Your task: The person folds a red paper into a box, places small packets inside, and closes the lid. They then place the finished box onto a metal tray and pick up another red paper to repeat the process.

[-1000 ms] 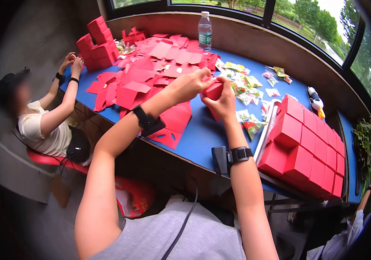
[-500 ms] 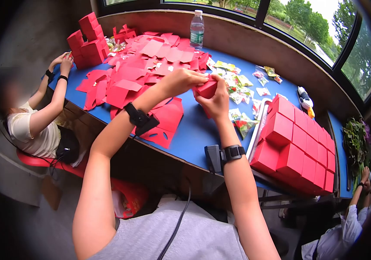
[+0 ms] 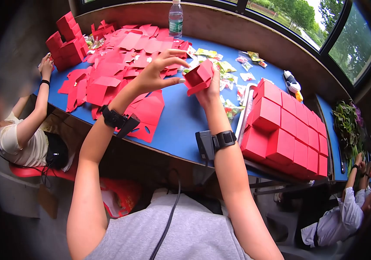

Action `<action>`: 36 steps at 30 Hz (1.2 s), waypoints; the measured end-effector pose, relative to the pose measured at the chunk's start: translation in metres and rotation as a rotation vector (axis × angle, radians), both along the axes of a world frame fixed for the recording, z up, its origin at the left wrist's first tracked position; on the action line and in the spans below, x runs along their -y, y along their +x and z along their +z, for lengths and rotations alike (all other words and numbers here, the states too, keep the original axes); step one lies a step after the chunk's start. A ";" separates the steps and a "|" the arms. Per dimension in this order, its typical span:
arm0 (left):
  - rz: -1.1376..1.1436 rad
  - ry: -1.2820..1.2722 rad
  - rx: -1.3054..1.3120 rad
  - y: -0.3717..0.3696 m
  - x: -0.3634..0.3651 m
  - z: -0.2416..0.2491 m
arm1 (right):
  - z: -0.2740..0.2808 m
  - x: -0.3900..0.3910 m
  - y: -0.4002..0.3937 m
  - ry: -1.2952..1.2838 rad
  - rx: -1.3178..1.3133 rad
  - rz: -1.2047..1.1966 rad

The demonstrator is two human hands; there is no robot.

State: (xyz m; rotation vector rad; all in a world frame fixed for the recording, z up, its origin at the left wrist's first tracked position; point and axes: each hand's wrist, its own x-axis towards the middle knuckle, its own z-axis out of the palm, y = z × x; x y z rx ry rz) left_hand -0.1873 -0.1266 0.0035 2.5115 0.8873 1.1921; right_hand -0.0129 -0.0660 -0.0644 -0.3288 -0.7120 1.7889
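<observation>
A small red paper box [image 3: 199, 77] is held up over the blue table, its near end gaping and a flap hanging at the bottom. My right hand [image 3: 212, 86] grips it from the right side. Just left of the box, my left hand [image 3: 164, 69] is open, thumb and fingers spread apart with nothing between them. Flat red box blanks [image 3: 107, 89] lie in a heap beyond and left of that hand. Behind the box are small wrapped packets [image 3: 226, 67] scattered on the table.
Finished-looking red boxes [image 3: 283, 130] are packed in a white tray [image 3: 242, 113] at the right. A water bottle [image 3: 175, 19] stands by the window wall. More boxes [image 3: 67, 45] are stacked at far left beside a seated person [image 3: 25, 125]. Another person [image 3: 341, 216] handles leafy greens [image 3: 348, 128].
My left hand has let go of the box and opened, moving off to its left. The box now has its open end turned toward me, in my right hand.
</observation>
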 end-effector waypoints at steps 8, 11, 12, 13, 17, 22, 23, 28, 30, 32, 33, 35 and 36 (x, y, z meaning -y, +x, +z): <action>-0.045 0.047 -0.053 0.013 -0.004 -0.008 | -0.010 -0.007 0.001 0.079 0.035 0.083; 0.003 -0.171 0.360 0.008 -0.011 0.001 | 0.010 0.012 -0.006 0.417 0.558 -0.500; -0.082 -0.273 0.493 0.007 -0.015 0.006 | 0.013 0.016 -0.008 0.661 0.815 -0.757; -0.086 -0.298 0.466 0.004 -0.020 0.009 | 0.016 0.020 -0.007 0.937 0.945 -0.913; 0.071 -0.357 0.198 0.007 -0.011 0.013 | 0.017 0.029 -0.012 1.067 0.938 -0.895; 0.019 -0.419 0.277 0.004 -0.019 -0.013 | 0.012 0.025 -0.011 1.057 0.933 -0.860; 0.006 -0.370 0.308 0.004 -0.019 -0.013 | 0.012 0.025 -0.010 1.056 0.935 -0.863; 0.118 -0.221 0.207 0.004 -0.019 -0.013 | 0.014 0.022 -0.010 1.143 0.947 -0.890; 0.118 -0.158 0.185 0.006 -0.018 -0.012 | 0.014 0.023 -0.009 1.134 0.940 -0.890; 0.165 0.073 0.034 0.008 -0.013 -0.008 | 0.014 0.024 -0.009 1.124 0.934 -0.892; 0.165 0.072 0.034 0.009 -0.011 -0.007 | 0.014 0.024 -0.009 1.135 0.936 -0.916; 0.184 0.278 -0.069 0.010 -0.008 -0.006 | 0.015 0.025 -0.009 1.147 0.938 -0.938; 0.185 0.278 -0.068 0.011 -0.007 -0.006 | 0.016 0.026 -0.009 1.148 0.928 -0.959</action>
